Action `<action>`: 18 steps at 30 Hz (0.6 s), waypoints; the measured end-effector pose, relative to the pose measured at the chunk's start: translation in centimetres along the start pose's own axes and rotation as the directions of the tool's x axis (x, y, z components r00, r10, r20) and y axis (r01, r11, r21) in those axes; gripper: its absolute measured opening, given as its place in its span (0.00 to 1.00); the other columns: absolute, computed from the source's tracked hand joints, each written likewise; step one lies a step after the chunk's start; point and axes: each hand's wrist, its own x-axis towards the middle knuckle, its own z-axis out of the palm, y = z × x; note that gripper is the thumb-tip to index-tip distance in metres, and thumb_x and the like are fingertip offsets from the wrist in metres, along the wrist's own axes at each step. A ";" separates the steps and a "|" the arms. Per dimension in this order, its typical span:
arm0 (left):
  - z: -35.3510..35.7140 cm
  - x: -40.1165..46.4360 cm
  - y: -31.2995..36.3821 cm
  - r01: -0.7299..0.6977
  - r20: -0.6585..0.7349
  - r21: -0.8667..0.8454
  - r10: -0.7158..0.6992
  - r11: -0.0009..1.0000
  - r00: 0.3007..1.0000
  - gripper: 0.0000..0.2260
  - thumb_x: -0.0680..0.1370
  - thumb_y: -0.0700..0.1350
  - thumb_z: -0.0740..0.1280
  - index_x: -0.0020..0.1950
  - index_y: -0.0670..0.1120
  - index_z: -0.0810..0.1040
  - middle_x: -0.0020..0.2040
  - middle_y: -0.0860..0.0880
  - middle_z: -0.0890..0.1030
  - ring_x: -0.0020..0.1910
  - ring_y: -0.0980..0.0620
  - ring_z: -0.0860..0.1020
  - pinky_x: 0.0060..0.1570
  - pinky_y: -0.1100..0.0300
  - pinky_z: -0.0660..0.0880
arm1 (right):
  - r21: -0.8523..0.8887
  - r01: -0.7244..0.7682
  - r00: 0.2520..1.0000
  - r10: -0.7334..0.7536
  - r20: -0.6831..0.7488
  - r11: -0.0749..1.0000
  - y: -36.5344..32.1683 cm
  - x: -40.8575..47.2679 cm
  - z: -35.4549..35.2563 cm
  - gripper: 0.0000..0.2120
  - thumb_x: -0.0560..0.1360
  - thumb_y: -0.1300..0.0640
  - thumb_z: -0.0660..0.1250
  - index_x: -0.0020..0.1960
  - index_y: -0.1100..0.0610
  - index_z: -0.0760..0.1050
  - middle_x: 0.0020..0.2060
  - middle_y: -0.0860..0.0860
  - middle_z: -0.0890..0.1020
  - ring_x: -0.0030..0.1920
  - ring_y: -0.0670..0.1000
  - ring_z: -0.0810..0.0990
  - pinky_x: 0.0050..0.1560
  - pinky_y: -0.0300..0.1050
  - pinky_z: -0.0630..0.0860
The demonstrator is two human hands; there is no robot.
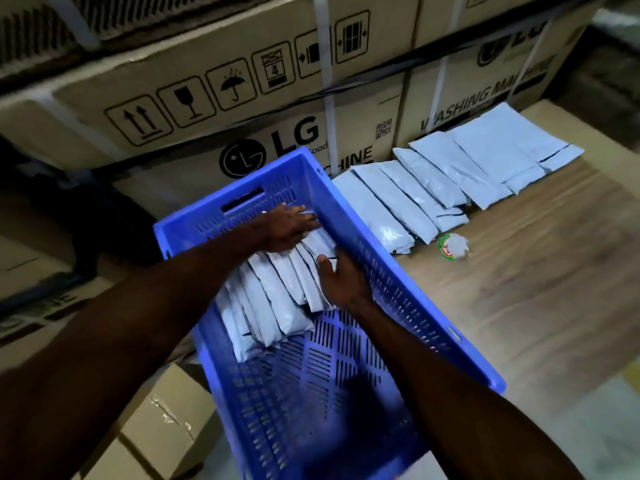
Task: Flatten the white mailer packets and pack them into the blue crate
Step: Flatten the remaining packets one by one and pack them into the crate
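Observation:
A blue perforated crate (pixel 408 271) stands in front of me. Several white mailer packets (pixel 270 306) stand on edge in a leaning row along its left side. My left hand (pixel 287 230) presses flat on the far end of that row, fingers stretched out. My right hand (pixel 341 278) rests against the right face of the last packet, thumb on its top edge. More white packets (pixel 446 178) lie in an overlapping row on the wooden surface right of the crate.
Large LG cardboard boxes (pixel 214 84) are stacked close behind the crate. A small round object with a green and red label (pixel 452 247) lies on the wooden surface (pixel 536 271) near the packets. Brown cartons (pixel 156 434) sit at lower left.

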 end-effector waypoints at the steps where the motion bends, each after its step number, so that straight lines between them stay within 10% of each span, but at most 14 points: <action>1: 0.5 0.3 -0.3 0.009 0.009 -0.020 -0.009 1.000 1.000 0.29 0.80 0.55 0.48 0.79 0.49 0.66 0.80 0.47 0.64 0.79 0.39 0.59 0.75 0.38 0.55 | 0.026 -0.015 1.000 0.015 0.013 1.000 0.3 0.5 0.3 0.31 0.84 0.41 0.58 0.80 0.57 0.63 0.79 0.56 0.66 0.79 0.56 0.64 0.78 0.54 0.60; 13: 2.3 1.5 -3.6 -0.139 0.001 0.076 0.139 0.987 0.990 0.37 0.80 0.69 0.34 0.80 0.54 0.63 0.79 0.46 0.66 0.77 0.38 0.63 0.74 0.39 0.62 | 0.113 0.034 0.998 -0.029 -0.049 0.993 1.5 0.3 2.7 0.29 0.84 0.41 0.57 0.82 0.51 0.60 0.82 0.50 0.60 0.81 0.51 0.56 0.81 0.51 0.51; 18: 2.0 1.6 -3.7 -0.105 -0.026 0.219 0.113 0.970 0.993 0.35 0.79 0.63 0.35 0.80 0.53 0.63 0.80 0.50 0.65 0.80 0.44 0.57 0.79 0.44 0.48 | 0.048 0.074 0.997 -0.072 -0.041 0.996 1.1 1.6 2.7 0.31 0.84 0.39 0.55 0.82 0.53 0.60 0.81 0.52 0.61 0.81 0.52 0.58 0.81 0.51 0.53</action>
